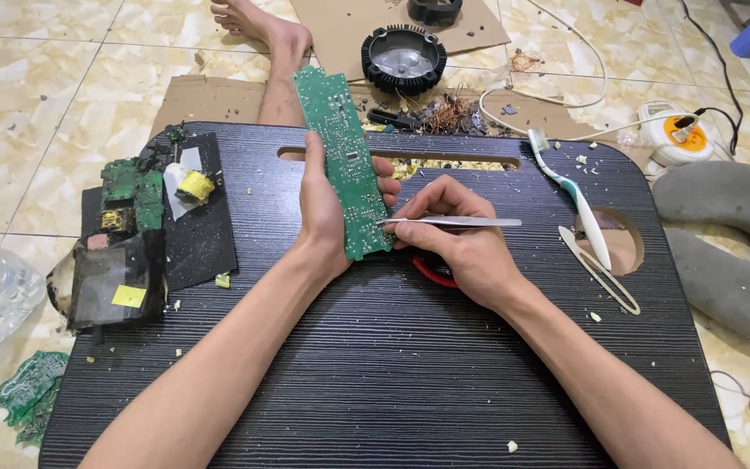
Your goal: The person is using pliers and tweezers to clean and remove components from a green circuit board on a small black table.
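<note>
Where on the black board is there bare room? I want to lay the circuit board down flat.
The near half of the black board, between and below the forearms, is bare apart from crumbs. The left side is crowded with broken electronics; the right holds a toothbrush and a round hole.

The bench (392, 365) is dark, matt, with a fine ribbed grain. The circuit board (343, 156) is green, slightly glossy laminate. The tweezers (462, 222) are shiny bare metal. The floor (36, 95) is polished marbled tile.
</note>
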